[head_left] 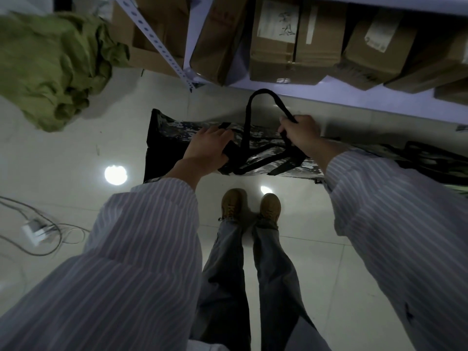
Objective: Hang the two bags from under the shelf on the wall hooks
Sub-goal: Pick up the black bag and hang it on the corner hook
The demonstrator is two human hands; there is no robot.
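The camouflage bag [263,153] lies flat on the floor [76,153], just in front of the lower edge of the shelf [329,96]. It has black straps. One black handle loop [263,97] stands up from the bag, and the right hand [300,131] is the grip on it: the fingers are closed around the right side of the loop, so the strap goes through the fist. From this grip the loop rises toward the shelf and then comes down to the bag on the left. The left hand [207,148] is a second grip, to the left of the first and a little nearer to the person; its fingers are curled around another black strap [231,150] at the top of the bag. Both arms wear striped sleeves [152,224].

To the right of the right grip, a second camouflage bag [430,160] lies on the floor, partly hidden by the right sleeve. Beyond both grips, cardboard boxes [291,39] stand on the shelf. Far to the left, a green cloth [50,67] lies in a heap. Below the grips, two brown shoes [250,206] stand on the pale tiles, and a white power strip [34,230] with cables lies at the left.
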